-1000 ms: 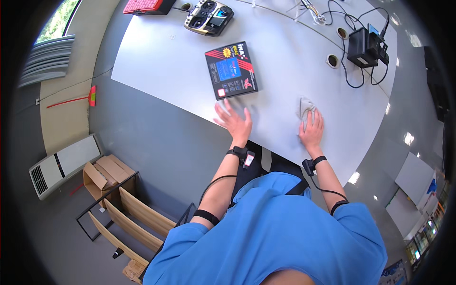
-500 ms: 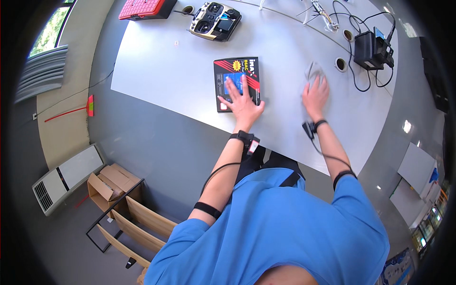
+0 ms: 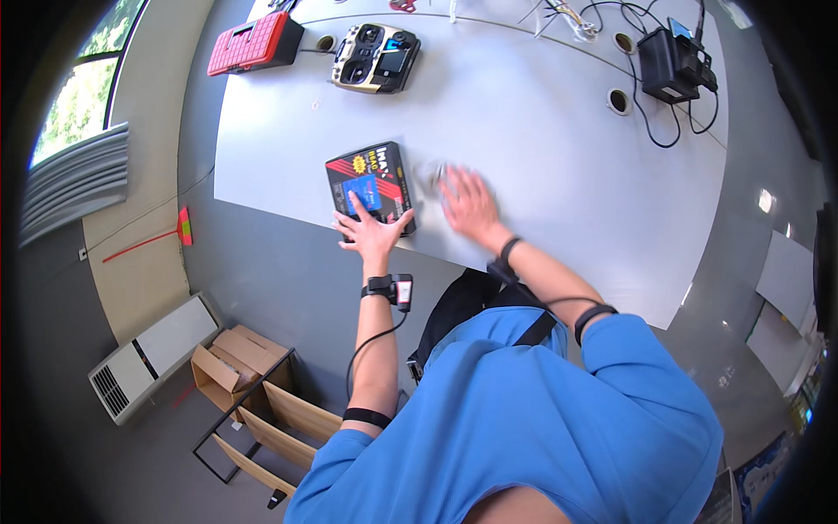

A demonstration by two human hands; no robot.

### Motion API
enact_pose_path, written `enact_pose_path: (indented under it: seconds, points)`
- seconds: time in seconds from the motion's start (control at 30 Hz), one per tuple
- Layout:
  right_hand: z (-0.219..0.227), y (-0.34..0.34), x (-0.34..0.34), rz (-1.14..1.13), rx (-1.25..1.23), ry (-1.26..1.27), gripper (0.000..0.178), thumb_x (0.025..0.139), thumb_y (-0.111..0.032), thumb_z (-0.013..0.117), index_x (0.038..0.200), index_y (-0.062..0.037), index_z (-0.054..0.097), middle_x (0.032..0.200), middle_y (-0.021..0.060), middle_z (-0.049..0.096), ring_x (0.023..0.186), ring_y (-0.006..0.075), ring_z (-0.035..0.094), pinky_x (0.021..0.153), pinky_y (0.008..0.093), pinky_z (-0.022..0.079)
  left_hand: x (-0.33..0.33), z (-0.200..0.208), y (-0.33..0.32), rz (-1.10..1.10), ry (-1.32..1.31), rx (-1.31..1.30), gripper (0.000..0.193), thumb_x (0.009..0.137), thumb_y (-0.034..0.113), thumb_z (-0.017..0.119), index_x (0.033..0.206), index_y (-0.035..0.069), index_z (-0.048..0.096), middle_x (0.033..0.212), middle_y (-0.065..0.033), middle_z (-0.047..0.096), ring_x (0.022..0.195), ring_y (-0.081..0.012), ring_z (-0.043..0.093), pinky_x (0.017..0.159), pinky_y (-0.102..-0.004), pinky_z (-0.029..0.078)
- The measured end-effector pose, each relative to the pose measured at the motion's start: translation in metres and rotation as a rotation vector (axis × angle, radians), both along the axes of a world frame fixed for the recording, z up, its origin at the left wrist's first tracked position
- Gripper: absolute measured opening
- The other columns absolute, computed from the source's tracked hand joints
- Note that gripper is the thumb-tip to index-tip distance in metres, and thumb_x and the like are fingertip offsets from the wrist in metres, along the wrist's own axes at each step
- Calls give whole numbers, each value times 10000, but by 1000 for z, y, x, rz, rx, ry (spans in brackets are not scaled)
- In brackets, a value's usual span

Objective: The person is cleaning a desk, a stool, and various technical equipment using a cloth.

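Observation:
A black cardboard box (image 3: 397,179) with red stripes and a blue panel lies tilted near the table's front edge. My left hand (image 3: 374,234) rests on its near end, fingers spread flat and thumb over the right side. To the right of the box, my right hand (image 3: 471,205) is low over the table, slightly blurred. Under and beyond its fingertips shows a small crumpled greyish thing, apparently a cloth (image 3: 429,175), smeared by motion. Both wrists wear black straps with small devices and cables.
On the white table (image 3: 559,183), a beige and black radio controller (image 3: 375,59) and a red toolbox (image 3: 249,44) stand at the far left. A black power unit (image 3: 668,65) with cables sits far right, near round cable holes. Cardboard boxes (image 3: 231,358) are on the floor at left.
My right hand has swept left with the greyish cloth, from the table's right side to beside the box. My left hand and the box have moved left and nearer, and the box has turned slightly.

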State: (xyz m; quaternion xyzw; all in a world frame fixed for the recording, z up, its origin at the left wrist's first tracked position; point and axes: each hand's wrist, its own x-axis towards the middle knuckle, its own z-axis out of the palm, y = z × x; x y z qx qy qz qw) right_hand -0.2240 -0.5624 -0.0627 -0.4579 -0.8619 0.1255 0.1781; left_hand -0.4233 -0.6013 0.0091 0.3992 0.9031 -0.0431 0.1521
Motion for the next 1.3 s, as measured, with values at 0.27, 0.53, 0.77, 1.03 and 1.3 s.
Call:
enact_pose_path:
  seconds: [0.27,0.53,0.77,1.03,1.3]
  points:
    - [15,-90,141,-110,-98,-58,553,745,-291,679,1268,-161,553,1424,97,424,1337,268,366,1111,494,251,8,-2,12,-219,2,6,1292,559,705,739,1520,272,-8,1446,-437,38,1321,-608,121,975,-744,172]
    - [17,-104,209,-507,-55,-120,522,766,-280,633,1267,-149,562,1403,114,439,1309,281,383,1109,497,252,100,0,88,-934,-186,220,1214,470,534,802,1506,290,218,1508,-353,55,1359,-572,91,983,-754,106]
    - [21,-104,205,-532,-106,-73,506,770,-277,631,1260,-168,568,1403,90,447,1310,276,383,1117,494,242,187,-8,200,-1230,-170,268,928,634,100,671,1458,351,327,1575,-68,178,1442,-316,176,1044,-742,45]
    - [27,-86,216,-550,-83,-73,507,776,-269,630,1259,-130,562,1410,105,435,1331,287,361,1123,510,229,196,-37,159,-823,-249,474,763,818,136,524,1509,142,200,1562,-176,153,1449,-334,140,1077,-683,95]
    - [13,-33,144,-474,-61,-142,523,822,-280,597,1276,-32,522,1454,189,347,1360,366,302,1127,523,223,75,-51,8,-218,-85,311,650,928,256,428,1502,67,186,1564,-182,143,1460,-313,103,1113,-618,53]
